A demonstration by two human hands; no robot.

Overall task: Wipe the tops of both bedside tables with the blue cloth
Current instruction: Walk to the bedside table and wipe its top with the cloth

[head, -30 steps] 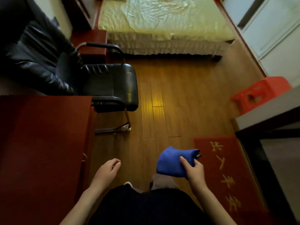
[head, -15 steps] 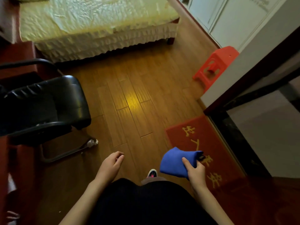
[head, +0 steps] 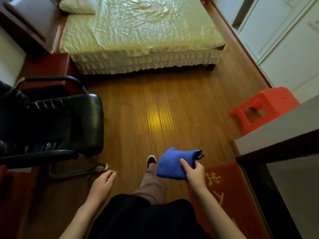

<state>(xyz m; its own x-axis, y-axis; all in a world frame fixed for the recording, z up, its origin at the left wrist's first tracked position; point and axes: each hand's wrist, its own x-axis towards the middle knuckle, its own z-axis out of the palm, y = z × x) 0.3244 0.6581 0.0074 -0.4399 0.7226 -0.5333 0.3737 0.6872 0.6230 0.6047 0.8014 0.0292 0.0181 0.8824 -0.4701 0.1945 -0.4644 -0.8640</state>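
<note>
My right hand [head: 196, 173] holds a folded blue cloth [head: 174, 163] in front of me, low in the view, above the wooden floor. My left hand [head: 103, 183] hangs beside my body with its fingers loosely curled and nothing in it. A dark red bedside table [head: 46, 66] stands at the left of the bed [head: 138, 31], behind the black chair; part of its top shows. A second bedside table is not in view. One foot in a dark shoe [head: 151, 161] is stepped forward.
A black leather armchair [head: 51, 121] stands at the left, close to the bedside table. A red plastic stool [head: 264, 109] sits at the right by white cupboard doors [head: 284, 40]. A red doormat [head: 224, 187] lies under my right arm. Open wooden floor [head: 155, 104] stretches toward the bed.
The view has swung back toward the bed and moved closer to it. A foot has stepped forward. The right hand keeps the blue cloth; the left hand stays empty.
</note>
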